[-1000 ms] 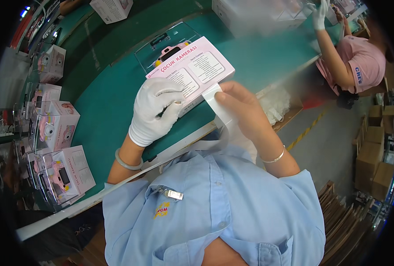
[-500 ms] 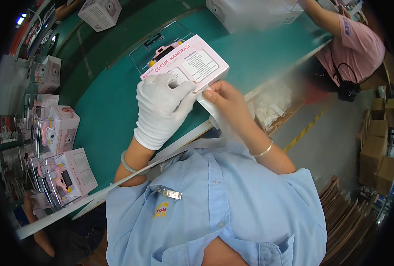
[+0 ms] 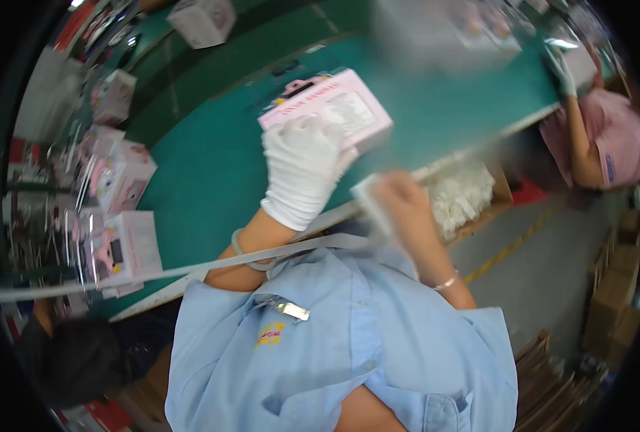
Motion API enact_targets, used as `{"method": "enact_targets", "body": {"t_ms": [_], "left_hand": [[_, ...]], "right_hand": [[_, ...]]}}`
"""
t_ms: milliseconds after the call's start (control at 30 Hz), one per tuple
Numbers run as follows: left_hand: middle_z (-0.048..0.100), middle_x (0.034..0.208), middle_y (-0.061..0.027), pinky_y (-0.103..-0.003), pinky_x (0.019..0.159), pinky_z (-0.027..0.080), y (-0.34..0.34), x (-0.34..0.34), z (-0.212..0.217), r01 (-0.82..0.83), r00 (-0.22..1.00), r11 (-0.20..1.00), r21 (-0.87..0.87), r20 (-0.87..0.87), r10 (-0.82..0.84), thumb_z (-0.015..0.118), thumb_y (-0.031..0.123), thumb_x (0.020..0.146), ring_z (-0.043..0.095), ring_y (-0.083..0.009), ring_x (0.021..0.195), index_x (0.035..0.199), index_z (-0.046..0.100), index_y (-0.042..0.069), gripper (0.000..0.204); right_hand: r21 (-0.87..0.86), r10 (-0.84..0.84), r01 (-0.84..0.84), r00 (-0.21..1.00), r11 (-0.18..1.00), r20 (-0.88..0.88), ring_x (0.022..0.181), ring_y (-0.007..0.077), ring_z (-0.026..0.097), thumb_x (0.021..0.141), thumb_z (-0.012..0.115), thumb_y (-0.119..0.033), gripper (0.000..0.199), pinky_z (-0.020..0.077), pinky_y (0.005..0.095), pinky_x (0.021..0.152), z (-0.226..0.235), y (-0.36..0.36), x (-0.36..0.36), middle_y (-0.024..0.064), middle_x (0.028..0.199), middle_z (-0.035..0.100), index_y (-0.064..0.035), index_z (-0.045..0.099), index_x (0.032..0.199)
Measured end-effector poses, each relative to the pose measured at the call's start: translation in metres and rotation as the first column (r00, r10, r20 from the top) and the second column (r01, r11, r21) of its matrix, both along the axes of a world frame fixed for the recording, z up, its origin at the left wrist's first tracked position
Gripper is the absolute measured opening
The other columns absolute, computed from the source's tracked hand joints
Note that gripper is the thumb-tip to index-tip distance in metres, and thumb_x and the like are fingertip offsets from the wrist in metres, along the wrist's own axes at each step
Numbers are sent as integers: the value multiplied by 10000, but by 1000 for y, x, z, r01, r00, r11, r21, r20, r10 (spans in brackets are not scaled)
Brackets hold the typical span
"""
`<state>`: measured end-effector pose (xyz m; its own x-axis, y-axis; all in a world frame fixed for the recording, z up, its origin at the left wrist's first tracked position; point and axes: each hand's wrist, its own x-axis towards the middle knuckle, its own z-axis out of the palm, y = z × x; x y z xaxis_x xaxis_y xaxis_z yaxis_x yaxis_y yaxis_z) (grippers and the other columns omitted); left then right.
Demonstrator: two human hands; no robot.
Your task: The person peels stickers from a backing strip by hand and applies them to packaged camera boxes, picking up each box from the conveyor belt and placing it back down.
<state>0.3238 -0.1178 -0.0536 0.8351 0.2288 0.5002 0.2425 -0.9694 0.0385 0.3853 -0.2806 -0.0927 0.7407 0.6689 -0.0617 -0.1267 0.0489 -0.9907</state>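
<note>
A pink-and-white carton (image 3: 369,119) lies on the green bench, a dark-fronted toy camera (image 3: 296,88) showing at its far edge. My left hand (image 3: 300,169), in a white glove, is closed on the carton's near left side, its fingers curled over the printed face. To the right and nearer me, apart from the carton, is my bare right hand (image 3: 405,198), smeared by motion. Its fingers are closed on a white strip (image 3: 369,193), which trails down beside the wrist. The strip's exact shape is blurred.
Similar cartons (image 3: 138,241) with clear fronts stand along the left. A blurred clear container (image 3: 442,36) is at the far side. An open box of crumpled white scraps (image 3: 464,198) sits right of the bench edge. A person in a pink shirt (image 3: 608,140) works at the right.
My right hand has pulled away from the carton's near edge, to the right and toward me, with the white strip in it. My left hand stays on the carton. The whole view has shifted.
</note>
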Motion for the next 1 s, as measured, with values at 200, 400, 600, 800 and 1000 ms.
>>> {"method": "enact_targets", "body": {"t_ms": [200,400,600,800,1000], "left_hand": [[455,1177,-224,-385,983,361,71,-5,-22,20,784,781,-625,494,376,629,257,816,403,-340,1173,1188,465,-13,488],[533,1100,-140,-289,889,388,118,16,-56,209,947,222,-952,254,199,541,418,887,508,-202,1029,1216,439,-2,543],[439,1146,-80,-276,789,480,114,41,-28,355,872,88,-931,363,329,689,224,787,522,-143,957,1259,389,68,581],[421,1179,-139,-359,932,400,182,70,35,153,692,968,-200,721,40,743,143,659,435,-269,1111,1107,495,53,521],[610,886,-196,-412,813,450,287,68,19,-45,745,998,48,667,2,726,226,659,585,-328,849,907,618,4,349]], "right_hand": [[237,-45,127,945,963,-325,423,49,414,906,560,-191,87,334,195,351,-6,0,55,-24,662,525,-110,531,923],[228,-112,170,962,959,-249,435,30,407,906,548,-175,89,302,185,337,-16,29,57,-21,685,521,-93,513,907],[209,-121,176,960,962,-251,475,32,436,905,557,-163,85,350,173,380,-10,27,69,-23,722,550,-84,537,929],[179,-225,254,960,951,-165,633,33,499,904,547,-145,41,416,178,535,5,35,60,-36,763,555,-104,552,906],[85,-143,157,979,984,-148,706,49,529,885,577,-137,121,439,197,603,1,35,58,-11,820,580,-59,576,979]]}}
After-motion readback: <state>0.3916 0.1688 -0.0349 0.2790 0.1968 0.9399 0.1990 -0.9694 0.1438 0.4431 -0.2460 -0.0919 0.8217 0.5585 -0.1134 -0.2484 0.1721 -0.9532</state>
